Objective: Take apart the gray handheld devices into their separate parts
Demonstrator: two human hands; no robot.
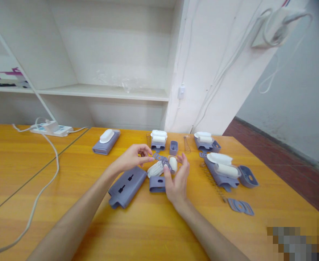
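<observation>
My left hand (135, 156) hovers over the table with thumb and curled fingers apart and nothing between them. To its right, my right hand (178, 180) is open, its thumb raised and apart from the fingers. Between the hands lie a white oval plastic part (155, 169), a grey-purple flat slotted piece (159, 157) and a white rounded piece (173, 164), partly overlapping. Close to my right hand sits a hollow grey-purple cap (157, 185), its right end hidden. Below my left hand lies a long grey-purple casing (128, 186) with two dark keyhole slots.
Similar casings with white parts stand at the back left (107, 141), back middle (158, 140), and right (222, 168). Coiled springs (186, 144), a small cup (173, 147) and another slotted piece (241, 206) lie around. A power strip (51, 128) and cable occupy the left.
</observation>
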